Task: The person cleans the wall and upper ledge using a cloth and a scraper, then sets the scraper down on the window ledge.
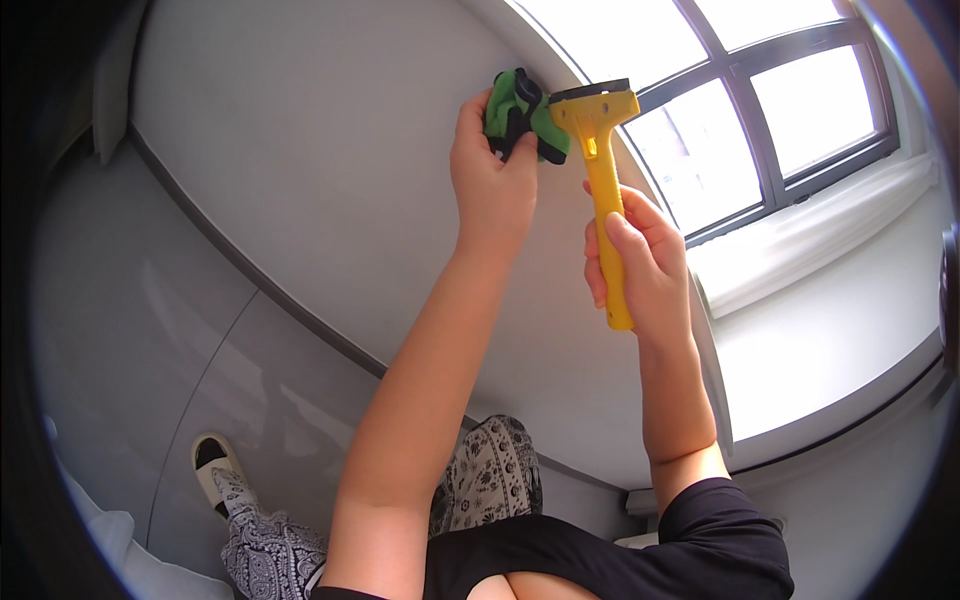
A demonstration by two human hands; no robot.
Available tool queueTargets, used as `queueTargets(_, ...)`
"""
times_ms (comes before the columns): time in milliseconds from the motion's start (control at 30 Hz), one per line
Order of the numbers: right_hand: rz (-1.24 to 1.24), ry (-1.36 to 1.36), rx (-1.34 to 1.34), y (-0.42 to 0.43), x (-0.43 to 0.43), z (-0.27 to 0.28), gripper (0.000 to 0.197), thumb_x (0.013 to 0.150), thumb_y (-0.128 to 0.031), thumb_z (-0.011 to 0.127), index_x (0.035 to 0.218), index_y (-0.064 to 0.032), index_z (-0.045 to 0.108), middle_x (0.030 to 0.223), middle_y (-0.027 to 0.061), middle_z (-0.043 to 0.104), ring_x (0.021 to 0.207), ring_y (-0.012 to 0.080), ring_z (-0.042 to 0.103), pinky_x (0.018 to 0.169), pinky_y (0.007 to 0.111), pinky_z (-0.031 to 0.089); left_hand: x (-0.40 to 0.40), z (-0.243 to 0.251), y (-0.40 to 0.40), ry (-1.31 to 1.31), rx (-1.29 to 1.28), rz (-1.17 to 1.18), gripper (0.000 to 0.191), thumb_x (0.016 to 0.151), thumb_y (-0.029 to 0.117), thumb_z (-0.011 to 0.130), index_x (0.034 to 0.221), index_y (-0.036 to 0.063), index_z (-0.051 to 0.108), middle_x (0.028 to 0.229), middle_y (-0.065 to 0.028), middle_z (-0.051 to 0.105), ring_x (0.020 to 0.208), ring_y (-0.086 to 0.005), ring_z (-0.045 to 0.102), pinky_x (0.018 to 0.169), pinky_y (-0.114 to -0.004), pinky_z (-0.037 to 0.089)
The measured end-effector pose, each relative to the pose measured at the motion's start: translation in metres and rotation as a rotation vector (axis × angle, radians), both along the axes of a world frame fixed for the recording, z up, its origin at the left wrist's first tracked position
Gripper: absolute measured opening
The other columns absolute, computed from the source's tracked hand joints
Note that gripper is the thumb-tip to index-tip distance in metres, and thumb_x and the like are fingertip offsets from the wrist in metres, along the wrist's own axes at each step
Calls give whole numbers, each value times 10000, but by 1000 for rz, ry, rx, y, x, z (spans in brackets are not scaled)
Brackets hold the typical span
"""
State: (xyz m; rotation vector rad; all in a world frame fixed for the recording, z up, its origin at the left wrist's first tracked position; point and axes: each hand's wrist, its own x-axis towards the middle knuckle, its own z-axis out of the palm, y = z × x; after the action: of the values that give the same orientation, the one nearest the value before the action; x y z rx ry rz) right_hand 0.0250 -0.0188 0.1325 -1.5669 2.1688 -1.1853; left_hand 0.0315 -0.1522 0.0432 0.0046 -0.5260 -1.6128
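Note:
In the head view my left hand (499, 176) is raised at the upper middle, its fingers and thumb closed on a crumpled green cloth (551, 133) with black edging. My right hand (649, 259) grips the handle of a yellow plastic scraper (611, 225), which stands nearly upright with its wide head at the top. A dark blade or blade cover lies along the head's upper edge. The scraper's head is right beside the cloth; whether the two touch I cannot tell.
A pale wall (315, 150) with a dark baseboard (255, 281) rises ahead. To the right are a dark-framed window (757, 127), a white sill (795, 360) and rolled white fabric (817, 232). Grey floor (112, 300) and a slippered foot (214, 469) show lower left.

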Motion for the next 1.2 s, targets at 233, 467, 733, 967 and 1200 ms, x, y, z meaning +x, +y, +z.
queueTargets(233, 11, -15, 4, -10, 5, 2, 280, 966, -111, 467, 1189, 48, 526, 722, 44, 560, 459, 87, 517, 422, 218, 412, 4, 3, -8, -7, 31, 22, 357, 845, -81, 540, 1194, -18, 498, 1066, -94, 577, 983, -172, 573, 891, -301, 469)
queueTargets(467, 23, -14, -8, -16, 5, 1, 274, 964, -108, 470, 1179, 51, 530, 718, 45, 559, 454, 93, 516, 428, 219, 410, 7, 5, -13, -18, 42, 14, 355, 840, -78, 549, 1186, -14, 502, 1056, -90, 582, 975, -167, 574, 889, -298, 469)
queueTargets(733, 15, -16, 12, 5, -1, 4, 289, 960, -113, 470, 1191, 51, 525, 715, 43, 559, 449, 92, 511, 438, 219, 410, 5, 4, -7, -2, -21, -3, 405, 837, -83, 536, 1234, 2, 532, 1091, -97, 596, 983, -188, 587, 898, -303, 468)
queueTargets(967, 17, -155, 8, 28, -4, 10, 332, 963, -147, 457, 1219, 54, 519, 707, 47, 554, 436, 91, 497, 432, 215, 402, -6, 2, 16, -524, -347, 650, 609, 755, -133, 504, 1348, 6, 520, 1239, -182, 577, 1113, -325, 588, 941, -347, 485)
queueTargets(1200, -44, -191, -26, 73, -6, 10, 417, 946, -197, 464, 1248, 87, 504, 700, 56, 548, 415, 95, 487, 411, 210, 391, -13, -1, 30, -416, -305, 502, 600, 741, -138, 524, 1319, 18, 560, 1256, -195, 563, 1138, -329, 583, 949, -360, 486)
